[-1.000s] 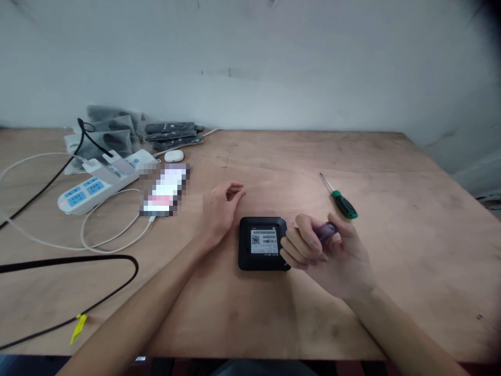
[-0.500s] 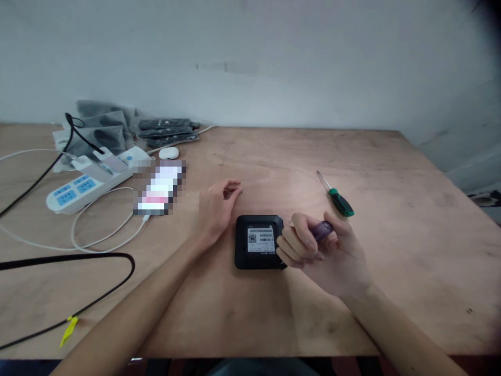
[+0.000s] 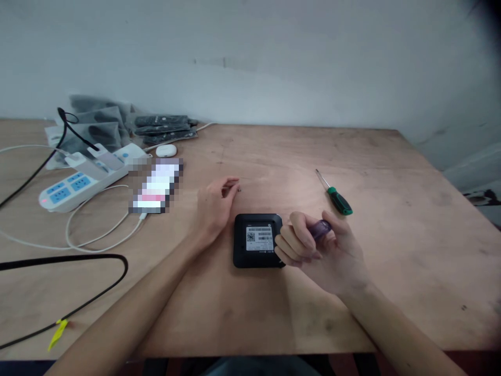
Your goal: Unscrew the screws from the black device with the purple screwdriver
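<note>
Spanning the view, a wooden table (image 3: 391, 271) carries a square black device (image 3: 257, 241) lying label-up at centre. The right hand (image 3: 321, 250) is curled around a purple-handled tool (image 3: 321, 228), whose long axis runs down-left toward the device, its tip hidden. The left hand (image 3: 214, 204), fingertips pinched together, rests beside the device. A green-handled screwdriver (image 3: 335, 196) lies apart, tip pointing up-left.
</note>
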`<state>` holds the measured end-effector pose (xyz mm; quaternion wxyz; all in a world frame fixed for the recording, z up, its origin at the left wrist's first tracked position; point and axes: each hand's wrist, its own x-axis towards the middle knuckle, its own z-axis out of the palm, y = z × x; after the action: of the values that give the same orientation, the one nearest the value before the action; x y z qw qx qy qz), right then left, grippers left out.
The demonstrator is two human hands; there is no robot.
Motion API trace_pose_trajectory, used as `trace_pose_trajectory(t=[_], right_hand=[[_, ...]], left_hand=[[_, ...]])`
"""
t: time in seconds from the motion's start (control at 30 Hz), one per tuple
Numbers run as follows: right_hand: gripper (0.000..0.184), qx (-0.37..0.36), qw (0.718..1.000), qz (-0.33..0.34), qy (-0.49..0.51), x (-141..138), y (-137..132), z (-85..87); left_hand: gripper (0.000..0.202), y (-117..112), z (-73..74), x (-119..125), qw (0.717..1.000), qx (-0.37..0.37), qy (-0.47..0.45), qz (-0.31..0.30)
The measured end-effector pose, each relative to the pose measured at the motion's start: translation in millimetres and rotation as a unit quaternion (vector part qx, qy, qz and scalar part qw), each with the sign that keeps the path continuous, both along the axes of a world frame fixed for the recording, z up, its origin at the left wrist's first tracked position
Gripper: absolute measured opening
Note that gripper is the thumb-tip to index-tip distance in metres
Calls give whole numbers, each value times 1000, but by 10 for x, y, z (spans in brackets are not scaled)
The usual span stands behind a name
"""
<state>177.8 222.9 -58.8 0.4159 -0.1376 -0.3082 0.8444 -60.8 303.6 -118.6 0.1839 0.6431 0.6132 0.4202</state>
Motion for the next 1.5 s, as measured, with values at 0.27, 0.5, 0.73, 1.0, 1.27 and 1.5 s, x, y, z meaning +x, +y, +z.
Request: trace_pose_trajectory(t=[0.27,0.5,0.73,1.0,1.27,1.5], right_hand=[[50,0,1000,-4,1,-10,20,-23],[51,-2,1000,-20,2,-2,66,-51],[48,8,999,-46,5,7,119,-44],[51,41,998,-39,-13,-105,127,161],[62,129,990,17,-55,-601,245,113],[59,135,986,52,-80,-641,292,-109]], left_hand=[[16,-36,246,-32,998,53,13,24],[13,-347,423,-73,993,71,53,-82],[39,-577,321,-185,944,-78,44,-318],[51,-519,206,-199,938,-89,5,-334],[62,-536,230,-238,923,-95,-11,-373],[64,-564,141,-154,910,-135,-105,-377]])
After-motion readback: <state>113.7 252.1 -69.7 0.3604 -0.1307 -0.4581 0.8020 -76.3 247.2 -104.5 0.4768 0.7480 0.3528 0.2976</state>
